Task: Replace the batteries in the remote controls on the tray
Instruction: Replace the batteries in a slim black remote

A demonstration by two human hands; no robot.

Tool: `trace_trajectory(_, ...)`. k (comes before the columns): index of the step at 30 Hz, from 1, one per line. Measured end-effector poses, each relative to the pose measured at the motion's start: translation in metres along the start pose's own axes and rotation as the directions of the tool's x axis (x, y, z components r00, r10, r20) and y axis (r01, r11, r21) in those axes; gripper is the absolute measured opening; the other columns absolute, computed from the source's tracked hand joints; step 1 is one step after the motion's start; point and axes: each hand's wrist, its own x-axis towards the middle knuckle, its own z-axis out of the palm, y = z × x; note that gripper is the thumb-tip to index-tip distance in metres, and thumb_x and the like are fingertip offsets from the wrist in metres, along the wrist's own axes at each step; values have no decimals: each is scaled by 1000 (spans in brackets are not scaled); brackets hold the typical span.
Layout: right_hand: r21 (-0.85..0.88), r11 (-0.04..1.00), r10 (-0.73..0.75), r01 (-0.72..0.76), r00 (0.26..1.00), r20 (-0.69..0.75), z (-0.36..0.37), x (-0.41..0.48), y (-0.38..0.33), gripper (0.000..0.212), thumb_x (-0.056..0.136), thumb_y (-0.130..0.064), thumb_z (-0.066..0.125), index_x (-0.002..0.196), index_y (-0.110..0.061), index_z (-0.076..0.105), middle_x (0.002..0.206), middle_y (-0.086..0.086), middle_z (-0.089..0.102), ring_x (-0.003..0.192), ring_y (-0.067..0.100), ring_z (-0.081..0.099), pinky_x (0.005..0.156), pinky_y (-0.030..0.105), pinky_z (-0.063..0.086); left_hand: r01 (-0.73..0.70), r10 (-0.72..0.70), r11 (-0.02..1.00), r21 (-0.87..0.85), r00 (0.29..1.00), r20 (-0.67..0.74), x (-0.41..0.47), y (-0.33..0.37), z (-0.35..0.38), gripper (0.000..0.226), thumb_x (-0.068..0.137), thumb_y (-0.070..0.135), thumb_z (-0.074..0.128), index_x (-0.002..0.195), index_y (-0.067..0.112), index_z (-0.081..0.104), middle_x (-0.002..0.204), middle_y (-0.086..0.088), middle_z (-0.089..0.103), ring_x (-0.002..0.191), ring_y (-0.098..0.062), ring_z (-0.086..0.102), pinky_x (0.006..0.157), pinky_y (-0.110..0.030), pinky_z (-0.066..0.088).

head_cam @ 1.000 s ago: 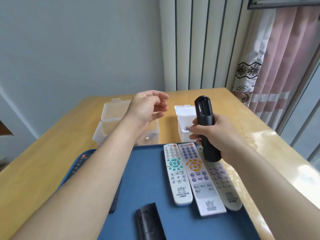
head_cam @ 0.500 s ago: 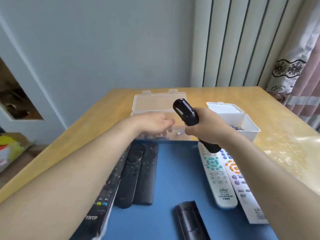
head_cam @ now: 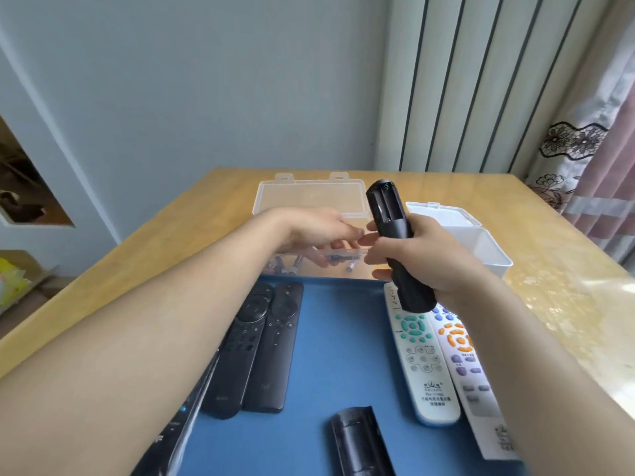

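On the counter (head_cam: 192, 228), a blue tray (head_cam: 336, 338) lies nearest the person, with two open boxes just beyond its far edge.

Hands: the right grip (head_cam: 426, 259) is clenched round the lower half of the held black remote (head_cam: 390, 221), above the tray's far right corner. The remote is roughly upright, leaning left, with its uncovered battery bay facing the camera. The left grip (head_cam: 316, 228) reaches down into the clear box (head_cam: 309, 195). Its fingertips show blurred through the front wall, and whether they pinch anything cannot be told. Loose batteries (head_cam: 288, 266) lie on that box's floor. To the right, the white box (head_cam: 488, 249) stands with its lid back, partly behind the right grip.

Tray contents:
- At left, a round-ended black remote (head_cam: 237, 355) touches a square-ended black remote (head_cam: 275, 352), both face up.
- A third black remote (head_cam: 175, 431) lies partly under the left forearm.
- At right, a teal-buttoned white remote (head_cam: 422, 359) and an orange-buttoned white remote (head_cam: 460, 352) lie side by side.
- A black battery cover (head_cam: 357, 441) lies at the near edge, well apart from both grips.
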Motion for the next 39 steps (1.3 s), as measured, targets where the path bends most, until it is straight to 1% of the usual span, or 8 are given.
trace_trajectory(3,108,994,10,0,996,-89,3,-1,-1,20,85,-1,65,104,-4,58,96,21,66,81,27,66,65,34,61,3,-1,998,-68,1000,16,10,10,5,25,102,33,42,105,14,57,92,-8,54,71,-15,58,69,-25,53)
trace_trajectory(7,127,991,-3,34,971,-239,-4,0,0,15,85,-1,62,98,-7,55,86,12,58,75,26,67,54,30,58,102,-112,982,159,992,54,10,18,13,56,98,55,36,141,19,41,129,-6,56,84,-12,63,74,-24,49)
trace_trajectory(13,7,1000,-28,30,981,-191,-8,1,4,12,82,-4,70,89,0,62,78,17,66,74,26,68,66,33,60,37,-44,987,158,998,36,17,17,18,45,98,53,36,123,20,56,119,4,62,92,-12,64,69,-23,56)
trace_trajectory(19,-172,985,-46,6,972,-228,-12,4,7,21,74,-4,69,92,7,67,77,26,65,66,29,59,64,36,52,49,-54,987,154,998,28,22,20,23,45,96,42,34,130,19,53,133,-2,56,118,-20,54,91,-37,55)
trace_trajectory(27,-125,992,-9,-20,974,-228,-10,3,7,17,78,-5,69,93,2,66,83,18,73,76,24,73,73,36,58,-143,160,972,186,984,-80,6,19,15,23,95,30,56,79,20,68,68,6,55,61,-8,46,60,-21,39)
trace_trajectory(30,-19,999,42,-47,977,-207,-13,5,7,17,81,1,66,98,3,63,86,16,70,73,24,75,80,41,61,-278,270,961,10,923,-273,-7,16,9,5,87,18,70,84,18,74,71,5,68,51,-1,47,51,-14,39)
trace_trajectory(33,-3,1000,26,-28,971,-238,-14,1,1,18,83,3,64,101,1,62,88,13,63,57,21,69,63,29,61,-395,268,896,-201,844,-465,-24,17,11,6,88,14,68,86,11,73,69,-2,66,49,-5,48,47,-15,39)
trace_trajectory(39,172,983,-61,61,998,-4,-8,-32,-36,21,87,-20,72,93,-1,65,73,10,65,48,17,53,46,25,46,-485,195,713,-506,831,-522,-67,21,36,29,99,-3,43,97,12,68,75,-5,65,64,-9,59,59,-16,50)
